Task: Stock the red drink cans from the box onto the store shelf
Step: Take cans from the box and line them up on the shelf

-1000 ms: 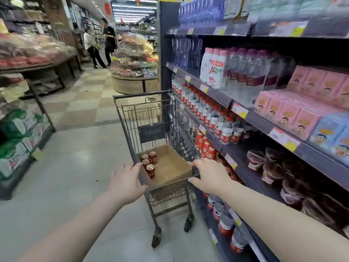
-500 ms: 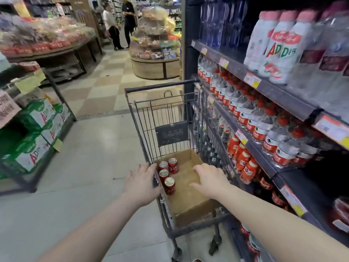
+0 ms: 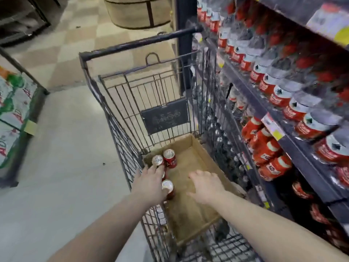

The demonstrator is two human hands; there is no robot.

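Four red cans (image 3: 170, 158) stood along the left wall of the cardboard box (image 3: 190, 188), which sat low in a wire cart (image 3: 132, 103). The left hand (image 3: 151, 184) lay among them, fingers spread loosely: its fingertips touched the silver top of a far can, a third can showed only as a red sliver beside the fingers, and the nearest can stood against the thumb side of the palm. Whether that hand had actually closed around any can could not be told. The right hand (image 3: 206, 186) hovered flat and open over the bare box floor, holding nothing, well apart from the cans. The rest of the box was bare brown card. The cart stood just beside the shelf (image 3: 294, 148) on the right, where more red cans lay stacked on a lower tier and red-labelled bottles (image 3: 279, 95) filled the tier above. Pale grey floor (image 3: 66, 167) ran to the left, giving way to checkered tiles farther off, near a round wooden display stand (image 3: 137, 12).
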